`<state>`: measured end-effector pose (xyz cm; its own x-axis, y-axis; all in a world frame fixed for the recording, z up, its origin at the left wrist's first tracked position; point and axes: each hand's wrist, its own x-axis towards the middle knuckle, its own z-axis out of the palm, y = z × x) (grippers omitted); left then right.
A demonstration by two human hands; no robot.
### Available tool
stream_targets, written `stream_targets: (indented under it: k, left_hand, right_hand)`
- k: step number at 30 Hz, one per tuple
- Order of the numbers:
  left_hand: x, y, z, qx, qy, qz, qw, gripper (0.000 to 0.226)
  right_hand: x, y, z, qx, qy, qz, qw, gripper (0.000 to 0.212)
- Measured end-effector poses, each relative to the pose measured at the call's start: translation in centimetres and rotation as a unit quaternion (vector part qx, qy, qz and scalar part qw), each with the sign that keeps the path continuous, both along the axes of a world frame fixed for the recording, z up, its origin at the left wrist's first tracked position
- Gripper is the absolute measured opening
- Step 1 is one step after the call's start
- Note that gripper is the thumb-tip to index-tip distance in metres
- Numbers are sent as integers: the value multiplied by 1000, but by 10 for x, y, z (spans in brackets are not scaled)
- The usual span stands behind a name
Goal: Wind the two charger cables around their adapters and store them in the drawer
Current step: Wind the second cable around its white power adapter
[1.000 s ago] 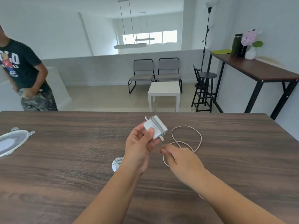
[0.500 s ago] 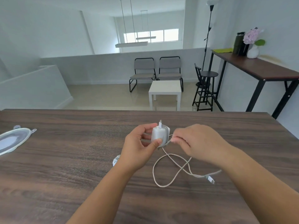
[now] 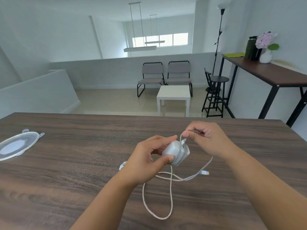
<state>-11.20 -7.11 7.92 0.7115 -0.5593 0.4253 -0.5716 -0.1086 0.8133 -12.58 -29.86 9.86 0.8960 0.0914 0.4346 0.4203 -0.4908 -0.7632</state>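
A: What is lying at the far left of the wooden table [image 3: 69,163]?

B: A clear plastic container lid [image 3: 17,145] is lying flat there, well apart from the hands.

A: And moving toward the middle?

B: The left hand [image 3: 147,159] is gripping the white charger adapter [image 3: 176,152] above the table, thumb curled under its near edge and fingers pressing along its far side. Something small and white [image 3: 122,166] is peeking out beside the left wrist; I cannot tell what it is.

A: Where is the cable running?

B: The white cable [image 3: 171,193] is plugging into the adapter's top, rising into the right hand [image 3: 206,140], which is pinching it between thumb and curled fingers just beside the adapter. The slack is hanging down and lying in a loose crossed loop on the table, its free connector [image 3: 205,172] resting to the right, under the right forearm.

A: Farther right?

B: A dark side table [image 3: 272,75] is standing by the wall, carrying a vase of flowers [image 3: 265,47].
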Motion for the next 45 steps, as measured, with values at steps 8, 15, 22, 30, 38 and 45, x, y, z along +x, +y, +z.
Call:
stream_targets:
  k: [8,15,22,30,38,45]
  left_hand:
    - [-3,-25,4,-206,168,15,964,45]
    - [11,-42,9,-391,305,104,862,34]
    - [19,-39,1,-359,287,157,874,39]
    - [17,-33,-7,-165,157,167,959,46]
    - [7,-20,9,11,46,78,996,47]
    - [10,-16,14,79,45,42,995,45]
  right_hand:
    - [0,33,-50,221,118,35,967,26]
    - [-17,48,-65,-45,91,-59,993,31]
    - [-39,46,-33,-260,18,-63,963,31]
    - [-31,16,22,-355,-9,-70,932,27]
    - [-15,-10,55,-314,-51,-51,947,23]
    - [-2,-14,35,-175,-9,-18,984,21]
